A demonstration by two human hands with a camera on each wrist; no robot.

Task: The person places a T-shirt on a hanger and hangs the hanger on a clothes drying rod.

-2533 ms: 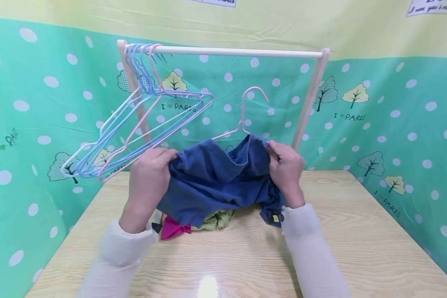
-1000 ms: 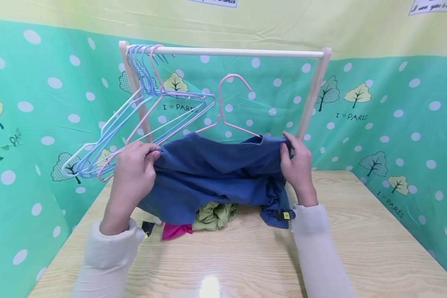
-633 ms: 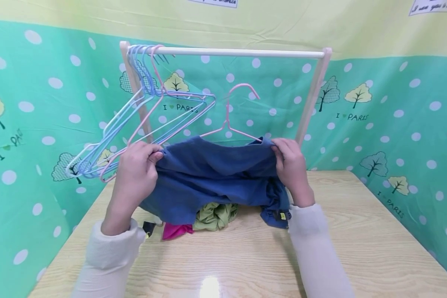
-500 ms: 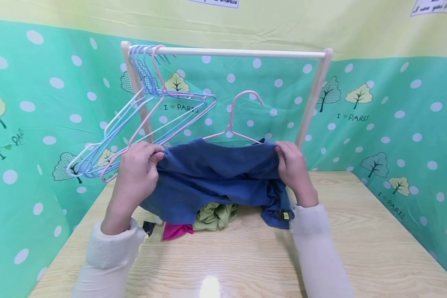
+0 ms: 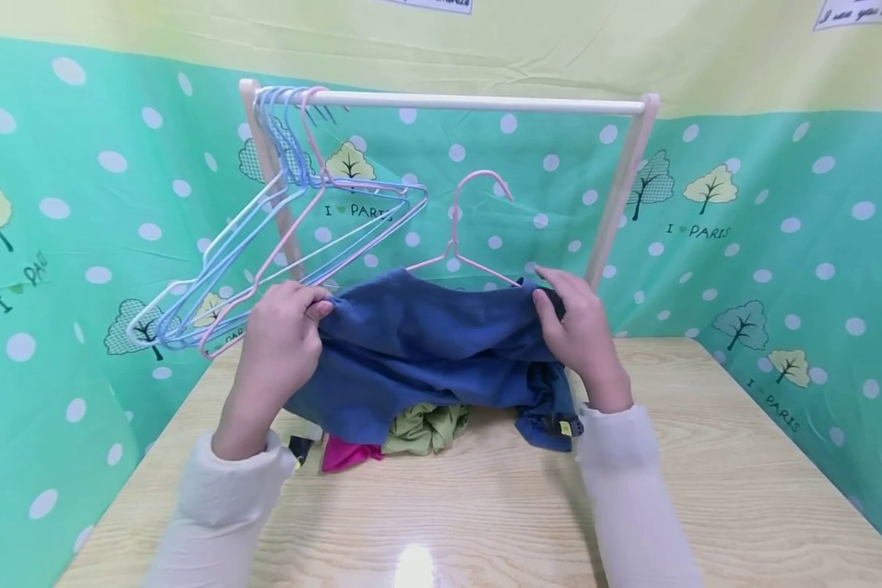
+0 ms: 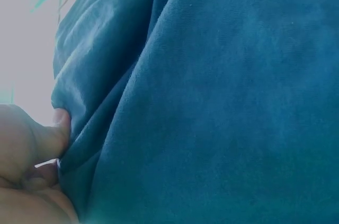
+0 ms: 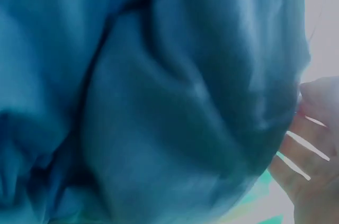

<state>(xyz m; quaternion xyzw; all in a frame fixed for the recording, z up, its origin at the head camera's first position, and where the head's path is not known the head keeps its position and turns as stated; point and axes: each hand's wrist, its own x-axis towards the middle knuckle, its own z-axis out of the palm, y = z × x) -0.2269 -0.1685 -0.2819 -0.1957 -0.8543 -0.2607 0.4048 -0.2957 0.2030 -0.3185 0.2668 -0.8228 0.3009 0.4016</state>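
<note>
A dark blue shirt [image 5: 448, 327] hangs spread between the two hands, with a pink wire hanger [image 5: 454, 233] inside its neckline and the hook standing up above it. At the shirt's left shoulder the left hand [image 5: 282, 335] pinches the cloth between thumb and fingers; the left wrist view shows the thumb [image 6: 61, 123] pressed on the fabric edge. The right hand [image 5: 584, 335] is at the opposite shoulder, its thumb and index finger apart. In the right wrist view its fingers [image 7: 304, 155] lie fairly straight along the edge of the cloth. The hanger's lower part is hidden inside the shirt.
Behind stands a rack with a white rail [image 5: 470, 101]. Several blue, white and pink hangers [image 5: 294, 196] hang at its left end, close to the left hand. On the wooden table [image 5: 448, 523] lie a green cloth [image 5: 428, 429] and a magenta cloth [image 5: 349, 453], partly under the shirt.
The shirt has been spread wider over the hanger, and the hanger has shifted left overall. The right hand's fingers have just loosened from the shoulder; the left hand has kept its pinch.
</note>
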